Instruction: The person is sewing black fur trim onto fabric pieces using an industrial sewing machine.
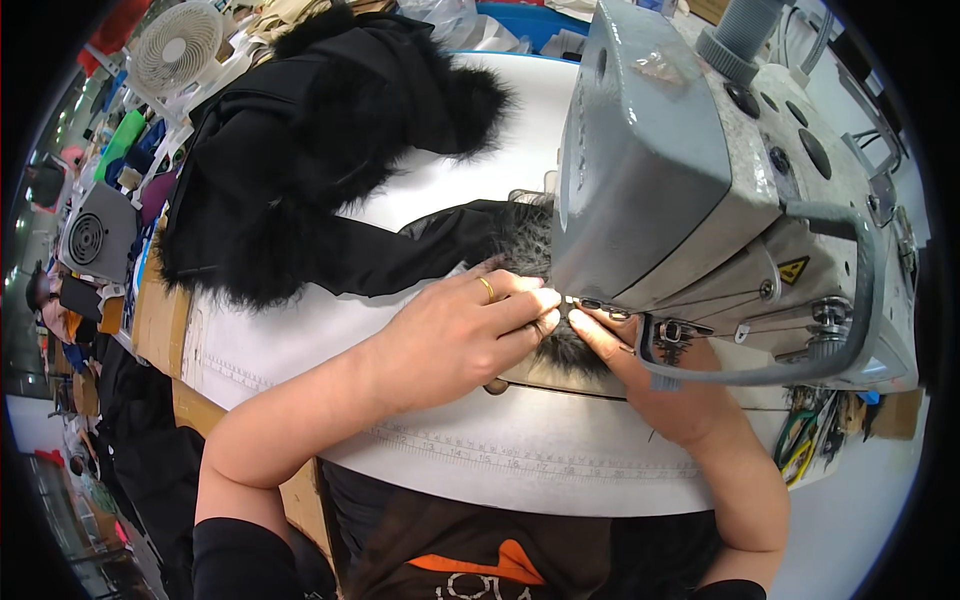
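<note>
As the head view looks down, a white counter (400,475) spreads across the middle, its near edge curving and marked with a printed measuring scale (500,455); a wooden edge (160,325) shows at its left. A grey sewing machine (645,170) takes up the right side, with a bent metal guard bar (868,290) around its front and a yellow warning triangle on its side. A black garment (250,170) with dark fur trim lies heaped across the back left of the counter, and one length of it runs right to a greyish fur end (575,352) beneath the machine's head. There the left hand (445,340), wearing a gold ring, has its fingers bent and pinched on the fur; the right hand (670,390) reaches under the machine with its thumb side at the fur, but its other fingers are partly hidden, so I cannot tell whether they grip. Yellow-handled scissors (798,462) lie beside the counter's right end. Beyond the counter are a blue bin (520,22), clear plastic (440,18), a white fan (178,48) and a grey box with a round grille (100,230), while the cluttered room recedes at left.
</note>
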